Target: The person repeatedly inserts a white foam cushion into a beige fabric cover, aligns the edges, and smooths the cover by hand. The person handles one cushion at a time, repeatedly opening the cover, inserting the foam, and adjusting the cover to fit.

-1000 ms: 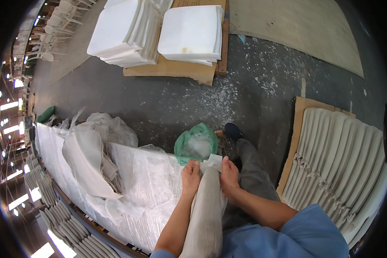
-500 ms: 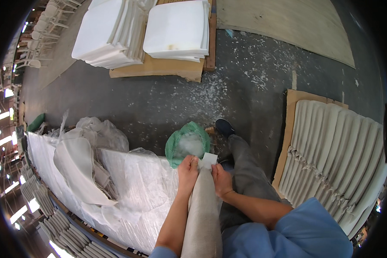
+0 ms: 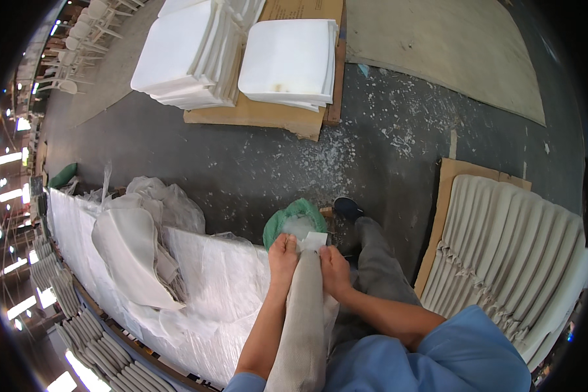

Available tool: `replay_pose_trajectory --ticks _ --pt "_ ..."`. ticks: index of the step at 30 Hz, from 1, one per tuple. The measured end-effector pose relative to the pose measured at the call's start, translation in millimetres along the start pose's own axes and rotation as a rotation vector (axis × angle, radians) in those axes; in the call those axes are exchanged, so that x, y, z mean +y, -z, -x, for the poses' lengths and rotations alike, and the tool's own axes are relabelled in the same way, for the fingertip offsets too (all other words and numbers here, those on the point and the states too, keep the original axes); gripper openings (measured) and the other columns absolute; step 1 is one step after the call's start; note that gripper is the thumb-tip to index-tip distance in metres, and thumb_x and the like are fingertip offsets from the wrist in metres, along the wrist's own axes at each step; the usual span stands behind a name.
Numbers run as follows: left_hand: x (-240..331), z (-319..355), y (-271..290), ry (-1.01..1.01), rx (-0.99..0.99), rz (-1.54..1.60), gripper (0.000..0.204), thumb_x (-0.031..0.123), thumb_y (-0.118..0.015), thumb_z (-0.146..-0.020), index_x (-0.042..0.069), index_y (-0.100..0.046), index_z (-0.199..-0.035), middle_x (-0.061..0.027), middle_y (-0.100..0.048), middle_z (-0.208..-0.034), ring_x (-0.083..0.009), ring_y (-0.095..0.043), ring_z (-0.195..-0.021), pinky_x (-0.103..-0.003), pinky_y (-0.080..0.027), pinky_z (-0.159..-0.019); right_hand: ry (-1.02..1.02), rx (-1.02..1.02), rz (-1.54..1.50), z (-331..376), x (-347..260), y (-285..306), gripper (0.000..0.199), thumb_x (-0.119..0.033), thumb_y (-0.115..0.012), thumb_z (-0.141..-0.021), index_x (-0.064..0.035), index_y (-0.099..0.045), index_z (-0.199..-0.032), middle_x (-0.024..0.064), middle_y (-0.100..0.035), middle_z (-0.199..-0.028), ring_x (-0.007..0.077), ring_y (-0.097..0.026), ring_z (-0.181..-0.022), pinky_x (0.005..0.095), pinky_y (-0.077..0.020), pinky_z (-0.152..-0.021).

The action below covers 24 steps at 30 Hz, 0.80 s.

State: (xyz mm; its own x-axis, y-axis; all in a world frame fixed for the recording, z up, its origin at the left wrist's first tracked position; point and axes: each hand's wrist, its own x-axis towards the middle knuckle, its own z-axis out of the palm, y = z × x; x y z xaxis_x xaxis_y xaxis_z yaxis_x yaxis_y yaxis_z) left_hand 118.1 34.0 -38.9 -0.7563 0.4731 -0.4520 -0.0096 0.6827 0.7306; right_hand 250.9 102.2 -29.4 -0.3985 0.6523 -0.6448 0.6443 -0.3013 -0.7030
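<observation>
Grey workshop floor [image 3: 255,163], flecked white. At 6 o'clock a beige fabric-covered panel [image 3: 302,326] is held on end; left hand [image 3: 283,253] and right hand [image 3: 334,271] are closed on its top edge. Cover judged nearly pulled on; white corner [image 3: 315,240] still exposed.

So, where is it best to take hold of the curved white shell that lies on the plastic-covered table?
Probably by its long outer edge, coming from the floor side. The curved white shell lies tilted on the plastic-covered table with its thin rim raised and free there, so fingers could hook over it. The inner side rests against crumpled plastic wrap.
</observation>
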Motion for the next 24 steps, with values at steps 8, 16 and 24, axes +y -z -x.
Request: replay_pose_trajectory --ticks 8,16,24 --pt "5.0 -29.8 -14.2 0.188 -0.106 0.031 0.027 0.019 -0.058 -0.100 -0.001 -0.059 -0.081 -0.0065 -0.056 -0.066 -0.0142 -0.051 -0.065 -0.036 -0.043 -0.062 -0.290 -0.012 -0.001 -56.2 -25.2 5.6 0.065 -0.059 -0.053 -0.096 0.0016 -0.059 -0.075 0.0249 -0.064 -0.081 0.0424 -0.063 -0.080 0.0471 -0.0458 -0.073" --pt "-15.5 -39.4 -25.1 0.102 -0.199 0.111 0.027 0.019 -0.059 -0.098 -0.002 -0.061 -0.081 -0.0072 -0.057 -0.065 -0.0139 -0.051 -0.062 -0.034 -0.043 -0.060 -0.085 -0.077 0.139 -42.2 -7.5 5.1 0.054 -0.046 -0.048 -0.102 0.0004 -0.063 -0.080 0.0272 -0.064 -0.079 0.0487 -0.063 -0.079 0.0534 -0.0466 -0.069" --pt "6.7 -52.0 -40.3 0.138 -0.397 -0.165 0.027 0.024 -0.063 -0.094 -0.002 -0.066 -0.085 -0.0209 -0.060 -0.070 -0.0285 -0.058 -0.064 -0.041 -0.046 -0.065 -0.124 -0.094 0.078 -23.1 9.1 10.4 0.049 -0.044 -0.043 -0.105 -0.0033 -0.064 -0.087 0.0252 -0.066 -0.081 0.0478 -0.064 -0.082 0.0531 -0.0471 -0.070"
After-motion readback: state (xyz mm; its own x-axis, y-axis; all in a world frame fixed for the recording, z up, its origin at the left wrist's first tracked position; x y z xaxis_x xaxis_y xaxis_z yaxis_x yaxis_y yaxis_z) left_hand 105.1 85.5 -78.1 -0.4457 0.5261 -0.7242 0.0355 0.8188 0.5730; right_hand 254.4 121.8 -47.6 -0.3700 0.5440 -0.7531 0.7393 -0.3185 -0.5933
